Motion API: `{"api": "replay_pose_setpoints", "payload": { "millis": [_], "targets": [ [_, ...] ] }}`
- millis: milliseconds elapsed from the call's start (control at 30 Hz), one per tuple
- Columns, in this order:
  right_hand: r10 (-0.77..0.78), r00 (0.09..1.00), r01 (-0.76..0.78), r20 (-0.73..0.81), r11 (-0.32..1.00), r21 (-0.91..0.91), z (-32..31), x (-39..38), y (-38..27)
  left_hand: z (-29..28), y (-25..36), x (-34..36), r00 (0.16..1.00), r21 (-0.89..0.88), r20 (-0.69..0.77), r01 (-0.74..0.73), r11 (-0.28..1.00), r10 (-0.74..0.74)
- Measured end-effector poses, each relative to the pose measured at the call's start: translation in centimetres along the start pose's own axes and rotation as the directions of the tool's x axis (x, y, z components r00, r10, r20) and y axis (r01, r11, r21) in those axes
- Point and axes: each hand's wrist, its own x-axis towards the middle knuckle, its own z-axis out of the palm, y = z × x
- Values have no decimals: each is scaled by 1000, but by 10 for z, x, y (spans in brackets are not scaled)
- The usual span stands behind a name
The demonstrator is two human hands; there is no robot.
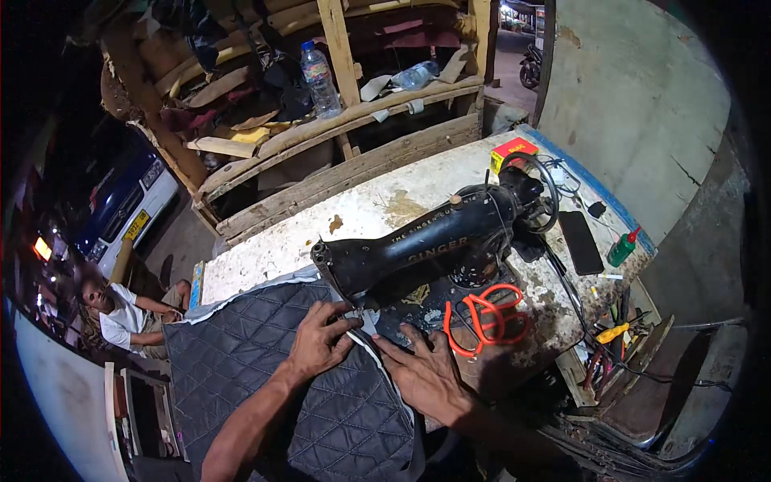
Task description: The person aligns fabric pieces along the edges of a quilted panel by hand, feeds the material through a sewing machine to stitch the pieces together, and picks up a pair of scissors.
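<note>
A black sewing machine stands on the worn white table, its needle end to the left. Dark quilted fabric with a pale raw edge spreads over the table's left part and hangs down toward me. My left hand has its fingers curled on the fabric's edge beside the needle end, seemingly gripping it. Right of that edge, my right hand lies flat with fingers apart, its fingertips at the edge and on the machine bed. The needle and presser foot are hidden. Orange-handled scissors lie just beyond my right hand.
On the table's right are a phone, a green bottle, a red-yellow box and cables. An open drawer holds tools, including a yellow-handled one. Wooden shelving runs behind. A person sits at left.
</note>
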Motion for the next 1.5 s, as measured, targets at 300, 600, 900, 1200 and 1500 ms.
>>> {"api": "replay_pose_setpoints", "payload": {
  "millis": [300, 600, 900, 1200, 1500],
  "targets": [
    [-26, 996, 28, -82, 999, 26, 6, 8, 5, -12, 26, -2, 983, -21, 141, -119, 993, 121],
    [46, 988, -12, -151, 976, 219, -13, -46, -41, -14, 32, -20, 985, 2, 169, -20, 1000, 19],
    [40, 995, -20, -93, 979, 204, -6, -43, -44, -11, 34, -26, 992, -6, 128, -11, 1000, 12],
    [-64, 937, 141, -342, 968, 205, -2, -86, -37, -7, 29, -31, 997, 5, 65, -53, 999, 52],
    [-357, 896, 438, -264, 811, 389, 4, -90, -25, -20, 35, -33, 975, 118, 216, -76, 990, 49]
  ]
}}
